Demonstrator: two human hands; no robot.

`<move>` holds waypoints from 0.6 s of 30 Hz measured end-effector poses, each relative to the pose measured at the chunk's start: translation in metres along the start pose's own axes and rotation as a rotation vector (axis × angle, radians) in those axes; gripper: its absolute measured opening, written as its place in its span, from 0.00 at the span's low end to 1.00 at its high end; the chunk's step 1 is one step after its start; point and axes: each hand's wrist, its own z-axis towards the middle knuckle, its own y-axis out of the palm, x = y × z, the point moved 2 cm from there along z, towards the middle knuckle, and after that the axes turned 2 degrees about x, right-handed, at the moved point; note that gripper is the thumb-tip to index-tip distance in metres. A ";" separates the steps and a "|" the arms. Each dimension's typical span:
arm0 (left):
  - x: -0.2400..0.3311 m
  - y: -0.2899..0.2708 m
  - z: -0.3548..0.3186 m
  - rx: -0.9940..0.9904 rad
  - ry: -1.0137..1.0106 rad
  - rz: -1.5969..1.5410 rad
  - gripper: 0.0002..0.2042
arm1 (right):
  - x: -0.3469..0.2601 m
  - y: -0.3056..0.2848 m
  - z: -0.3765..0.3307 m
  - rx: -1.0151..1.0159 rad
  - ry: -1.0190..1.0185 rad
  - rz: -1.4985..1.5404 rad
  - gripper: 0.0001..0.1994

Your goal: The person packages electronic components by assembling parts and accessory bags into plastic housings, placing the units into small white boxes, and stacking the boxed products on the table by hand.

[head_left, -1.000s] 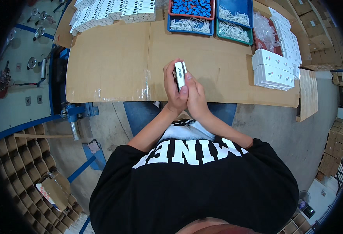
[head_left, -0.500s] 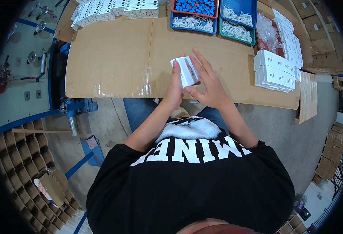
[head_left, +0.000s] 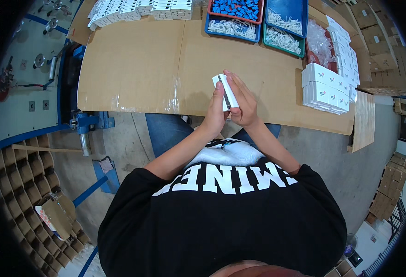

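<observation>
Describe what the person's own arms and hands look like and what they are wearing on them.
Both forearms are bare, coming up from the lower middle of the view. The left hand and right hand wear no gloves, and no rings, watch or wristband can be made out. The short sleeves of a black T-shirt with large white block lettering end above the elbows.

A packing workshop: a cardboard-covered bench [head_left: 133,69], trays of small parts [head_left: 258,21] at the far edge, stacked white boxes [head_left: 325,90] right, cartons [head_left: 390,69] beyond.
</observation>
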 end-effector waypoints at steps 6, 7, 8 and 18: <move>0.003 0.004 0.005 -0.041 -0.026 0.005 0.29 | -0.002 -0.002 0.003 -0.047 0.070 0.016 0.41; -0.007 -0.004 0.015 0.004 0.177 0.165 0.29 | 0.001 0.001 0.000 0.021 0.250 0.170 0.39; -0.006 -0.003 0.018 0.047 0.378 0.325 0.28 | 0.002 0.003 -0.001 0.093 0.433 0.321 0.38; 0.031 -0.016 0.021 0.002 0.146 0.122 0.29 | -0.012 -0.016 0.019 -0.230 0.364 0.108 0.27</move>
